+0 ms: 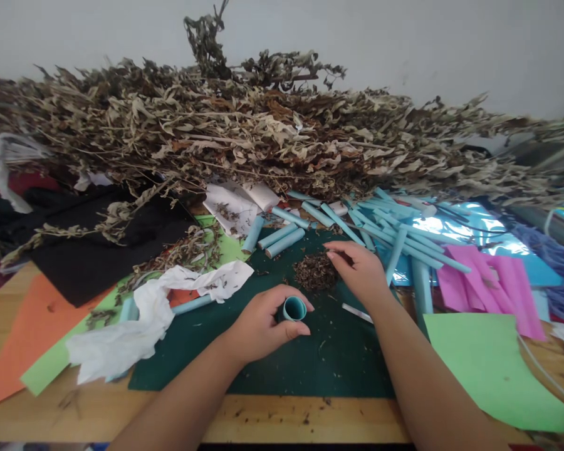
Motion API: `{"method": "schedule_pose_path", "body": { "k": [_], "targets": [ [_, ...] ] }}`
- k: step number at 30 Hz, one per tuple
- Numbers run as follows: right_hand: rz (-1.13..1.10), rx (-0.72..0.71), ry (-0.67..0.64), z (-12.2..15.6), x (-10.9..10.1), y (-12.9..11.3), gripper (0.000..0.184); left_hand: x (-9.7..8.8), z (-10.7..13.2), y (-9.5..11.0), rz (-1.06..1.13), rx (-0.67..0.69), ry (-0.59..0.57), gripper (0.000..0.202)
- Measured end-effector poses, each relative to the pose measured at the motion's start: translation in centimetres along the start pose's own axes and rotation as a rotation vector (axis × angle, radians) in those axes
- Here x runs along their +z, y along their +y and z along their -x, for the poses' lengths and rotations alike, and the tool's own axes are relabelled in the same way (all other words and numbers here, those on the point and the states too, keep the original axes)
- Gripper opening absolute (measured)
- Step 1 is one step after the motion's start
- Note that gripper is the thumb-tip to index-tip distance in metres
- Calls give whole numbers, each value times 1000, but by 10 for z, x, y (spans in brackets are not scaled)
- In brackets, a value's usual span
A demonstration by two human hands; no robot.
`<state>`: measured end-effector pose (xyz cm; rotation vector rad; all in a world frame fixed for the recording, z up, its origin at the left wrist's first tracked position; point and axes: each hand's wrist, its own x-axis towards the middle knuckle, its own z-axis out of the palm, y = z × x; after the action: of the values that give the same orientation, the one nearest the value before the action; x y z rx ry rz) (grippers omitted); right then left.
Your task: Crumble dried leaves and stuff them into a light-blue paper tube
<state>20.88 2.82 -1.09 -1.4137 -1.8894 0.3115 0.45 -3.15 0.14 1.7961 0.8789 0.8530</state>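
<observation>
Curled around a short light-blue paper tube (294,308), my left hand (267,319) holds it upright, its open mouth facing up. The tube stands over a dark green cutting mat (263,369). My right hand (357,269) is at the right edge of a small heap of crumbled dried leaves (315,272). Its thumb and forefinger are brought together; whatever lies between the tips is too small to make out. Near my right wrist lies a thin white stick (357,312) on the mat.
Many blue paper tubes (404,232) are piled at the right, beside pink paper (493,282) and a green sheet (489,363). Crumpled white tissue (145,319) and orange paper (42,338) lie left. A large bank of dried leafy stalks (263,125) spans the back.
</observation>
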Motion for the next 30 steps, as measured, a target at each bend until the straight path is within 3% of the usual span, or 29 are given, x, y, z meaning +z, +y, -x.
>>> {"method": "schedule_pose_path", "body": {
  "k": [8,16,21,30],
  "targets": [
    [-87,144,-10,1,-1,0,14,0,0,-1,-25,7,-2,30],
    [-125,22,45,0,1,7,11,0,0,-1,-45,52,5,28],
    [-233,206,-31,1,2,6,13,-1,0,-2,-41,55,9,27],
    [-272,241,-75,1,-1,1,14,-1,0,-4,-38,55,13,26]
  ]
}}
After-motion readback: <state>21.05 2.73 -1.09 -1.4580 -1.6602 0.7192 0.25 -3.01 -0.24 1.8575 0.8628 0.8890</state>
